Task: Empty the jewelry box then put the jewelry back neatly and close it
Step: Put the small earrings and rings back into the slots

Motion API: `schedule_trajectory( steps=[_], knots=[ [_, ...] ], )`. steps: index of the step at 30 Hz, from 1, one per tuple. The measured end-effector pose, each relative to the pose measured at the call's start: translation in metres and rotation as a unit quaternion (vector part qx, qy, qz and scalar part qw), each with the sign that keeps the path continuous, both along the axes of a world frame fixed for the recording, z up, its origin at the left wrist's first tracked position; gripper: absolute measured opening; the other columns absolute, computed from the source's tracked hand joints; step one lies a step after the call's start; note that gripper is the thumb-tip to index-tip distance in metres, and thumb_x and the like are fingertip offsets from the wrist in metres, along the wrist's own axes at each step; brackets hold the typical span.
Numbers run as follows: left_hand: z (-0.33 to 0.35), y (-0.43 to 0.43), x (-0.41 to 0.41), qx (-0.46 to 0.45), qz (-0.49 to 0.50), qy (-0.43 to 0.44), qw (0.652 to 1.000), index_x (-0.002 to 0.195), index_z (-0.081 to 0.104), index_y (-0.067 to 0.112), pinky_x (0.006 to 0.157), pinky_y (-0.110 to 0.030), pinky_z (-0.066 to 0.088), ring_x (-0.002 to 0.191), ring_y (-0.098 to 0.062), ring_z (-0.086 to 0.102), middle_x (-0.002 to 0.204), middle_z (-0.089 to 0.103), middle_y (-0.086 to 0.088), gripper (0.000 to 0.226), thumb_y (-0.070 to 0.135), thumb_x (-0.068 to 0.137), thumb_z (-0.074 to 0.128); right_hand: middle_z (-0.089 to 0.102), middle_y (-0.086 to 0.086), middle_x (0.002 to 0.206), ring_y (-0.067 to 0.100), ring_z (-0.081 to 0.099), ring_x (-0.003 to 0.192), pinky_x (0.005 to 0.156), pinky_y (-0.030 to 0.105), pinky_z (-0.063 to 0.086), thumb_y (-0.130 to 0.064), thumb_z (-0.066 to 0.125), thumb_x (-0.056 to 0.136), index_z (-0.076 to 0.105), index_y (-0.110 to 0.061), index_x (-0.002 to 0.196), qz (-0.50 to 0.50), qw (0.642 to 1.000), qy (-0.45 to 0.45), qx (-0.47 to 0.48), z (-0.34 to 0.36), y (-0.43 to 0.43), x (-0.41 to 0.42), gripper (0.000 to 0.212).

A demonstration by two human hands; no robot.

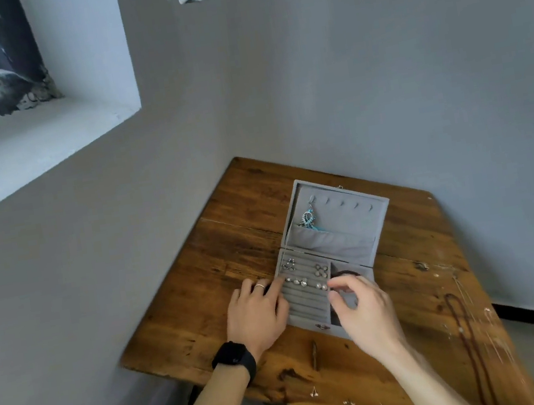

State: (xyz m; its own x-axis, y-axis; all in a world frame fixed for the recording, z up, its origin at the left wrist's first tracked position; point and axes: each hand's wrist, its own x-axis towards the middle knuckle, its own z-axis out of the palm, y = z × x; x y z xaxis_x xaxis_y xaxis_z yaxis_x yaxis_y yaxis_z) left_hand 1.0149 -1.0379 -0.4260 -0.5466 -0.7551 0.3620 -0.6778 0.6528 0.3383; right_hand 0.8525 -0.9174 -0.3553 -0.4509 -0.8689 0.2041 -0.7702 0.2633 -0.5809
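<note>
A grey velvet jewelry box lies open on the wooden table, its lid leaning back. A blue beaded pendant hangs from a hook in the lid. Several pearl earrings sit in the ring slots of the base. My left hand rests on the box's left edge with the index finger stretched onto the slots. My right hand hovers over the right compartments, thumb and forefinger curled close together; whether they pinch something is unclear. A dark bracelet shows behind it.
A dark bead necklace and thin chains lie along the table's right side. Small earrings lie near the front edge. Grey walls close in behind and left, with a window ledge at upper left.
</note>
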Motion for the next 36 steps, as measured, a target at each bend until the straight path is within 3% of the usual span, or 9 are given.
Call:
schedule_trajectory(
  steps=[6, 10, 14, 20, 24, 30, 36],
  knots=[
    [0.005, 0.000, 0.000, -0.002, 0.001, -0.045, 0.999, 0.126, 0.066, 0.026, 0.069, -0.038, 0.050, 0.092, -0.024, 0.061, 0.109, 0.071, 0.004, 0.046, 0.036, 0.091, 0.037, 0.063, -0.022, 0.108, 0.001, 0.054, 0.106, 0.089, 0.011, 0.040, -0.027, 0.066, 0.092, 0.068, -0.031, 0.110, -0.036, 0.999, 0.012, -0.022, -0.021, 0.057, 0.007, 0.019],
    [0.007, 0.001, 0.001, -0.004, -0.005, -0.058, 0.998, 0.131, 0.062, 0.027, 0.073, -0.038, 0.051, 0.098, -0.025, 0.061, 0.113, 0.070, 0.002, 0.049, 0.037, 0.094, 0.032, 0.056, -0.014, 0.134, 0.007, 0.045, 0.127, 0.107, 0.024, 0.038, -0.036, 0.056, 0.094, 0.059, -0.025, 0.132, -0.017, 0.995, 0.086, 0.046, -0.044, 0.082, 0.015, 0.039],
    [0.017, -0.001, 0.000, 0.019, -0.017, -0.109, 0.994, 0.140, 0.051, 0.031, 0.082, -0.039, 0.050, 0.110, -0.023, 0.056, 0.125, 0.064, 0.004, 0.059, 0.046, 0.093, 0.020, 0.047, -0.012, 0.146, 0.007, 0.037, 0.138, 0.113, 0.027, 0.030, -0.041, 0.049, 0.098, 0.049, -0.024, 0.143, -0.009, 0.995, 0.083, 0.051, -0.050, 0.084, 0.015, 0.048],
    [0.032, -0.006, -0.003, 0.054, -0.041, -0.163, 0.984, 0.149, 0.038, 0.032, 0.083, -0.037, 0.052, 0.121, -0.021, 0.049, 0.133, 0.058, 0.002, 0.048, 0.040, 0.102, 0.035, 0.052, -0.012, 0.142, 0.006, 0.040, 0.135, 0.114, 0.026, 0.034, -0.041, 0.051, 0.097, 0.051, -0.024, 0.141, -0.031, 0.998, 0.055, 0.019, -0.058, 0.082, 0.015, 0.046],
    [0.038, -0.002, -0.002, 0.033, -0.034, -0.202, 0.978, 0.152, 0.034, 0.035, 0.082, -0.036, 0.051, 0.119, -0.021, 0.052, 0.133, 0.058, 0.001, 0.049, 0.044, 0.104, 0.029, 0.054, -0.010, 0.141, 0.008, 0.043, 0.134, 0.109, 0.022, 0.031, -0.041, 0.053, 0.096, 0.053, -0.023, 0.139, -0.039, 0.998, 0.057, 0.000, -0.061, 0.082, 0.017, 0.046],
    [0.039, 0.006, 0.005, 0.044, -0.031, -0.212, 0.976, 0.152, 0.033, 0.038, 0.085, -0.038, 0.052, 0.122, -0.022, 0.052, 0.139, 0.054, 0.000, 0.049, 0.047, 0.105, 0.025, 0.051, -0.010, 0.145, 0.008, 0.039, 0.137, 0.109, 0.026, 0.037, -0.040, 0.052, 0.097, 0.049, -0.023, 0.142, -0.026, 0.998, 0.050, 0.003, -0.061, 0.086, 0.016, 0.048],
    [0.046, 0.008, 0.009, 0.060, -0.036, -0.208, 0.976, 0.150, 0.035, 0.038, 0.086, -0.038, 0.052, 0.122, -0.022, 0.053, 0.142, 0.050, -0.001, 0.047, 0.047, 0.104, 0.026, 0.047, -0.010, 0.148, 0.007, 0.036, 0.139, 0.111, 0.025, 0.033, -0.038, 0.051, 0.098, 0.046, -0.023, 0.145, -0.016, 0.999, 0.038, 0.008, -0.057, 0.087, 0.015, 0.049]
  ],
)
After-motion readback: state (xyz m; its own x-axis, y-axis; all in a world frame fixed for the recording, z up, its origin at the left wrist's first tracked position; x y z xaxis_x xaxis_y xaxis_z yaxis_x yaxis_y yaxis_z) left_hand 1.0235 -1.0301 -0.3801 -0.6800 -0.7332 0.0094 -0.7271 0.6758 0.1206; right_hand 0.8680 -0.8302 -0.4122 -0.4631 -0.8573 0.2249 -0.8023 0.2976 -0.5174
